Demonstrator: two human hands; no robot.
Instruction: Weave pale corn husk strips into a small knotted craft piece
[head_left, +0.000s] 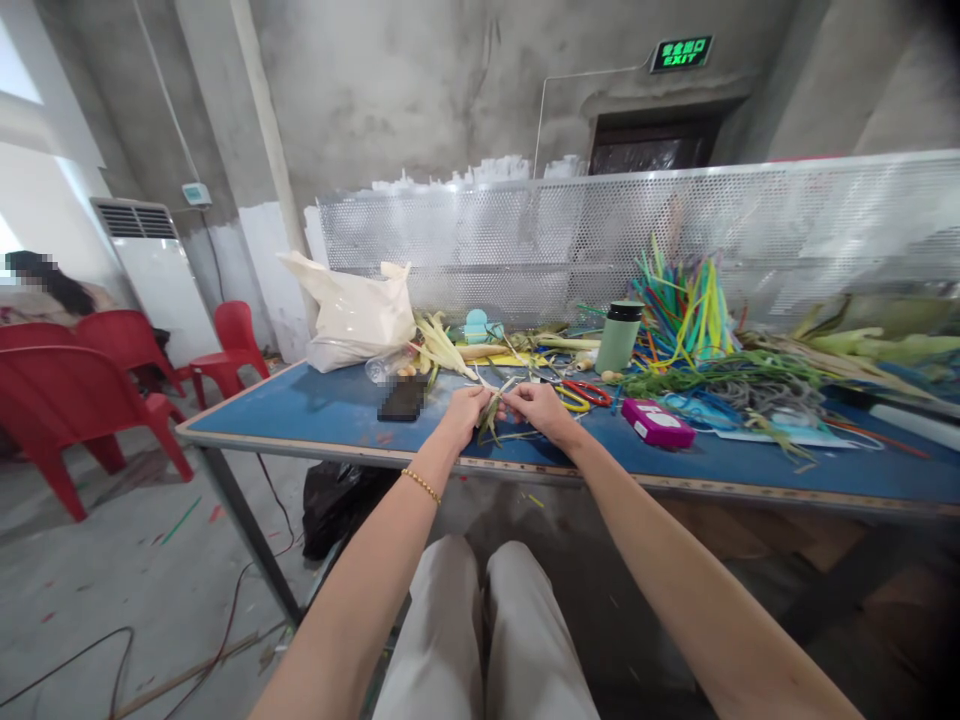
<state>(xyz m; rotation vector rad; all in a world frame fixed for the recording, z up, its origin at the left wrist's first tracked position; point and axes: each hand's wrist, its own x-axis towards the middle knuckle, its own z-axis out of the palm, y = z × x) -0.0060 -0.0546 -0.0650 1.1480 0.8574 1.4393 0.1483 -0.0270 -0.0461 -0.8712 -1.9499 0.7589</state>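
Note:
Both my hands meet over the near edge of a blue table. My left hand and my right hand are closed in pinches on thin green and pale leaf strips held between them. The strips' ends hang down and fan out toward the back. A gold bead bracelet is on my left wrist. More pale leaves lie just behind my hands.
On the table are a black phone, a cream bag, a green flask, red scissors, a magenta box and coloured strips. Red chairs stand left, where another person sits. A perforated metal screen backs the table.

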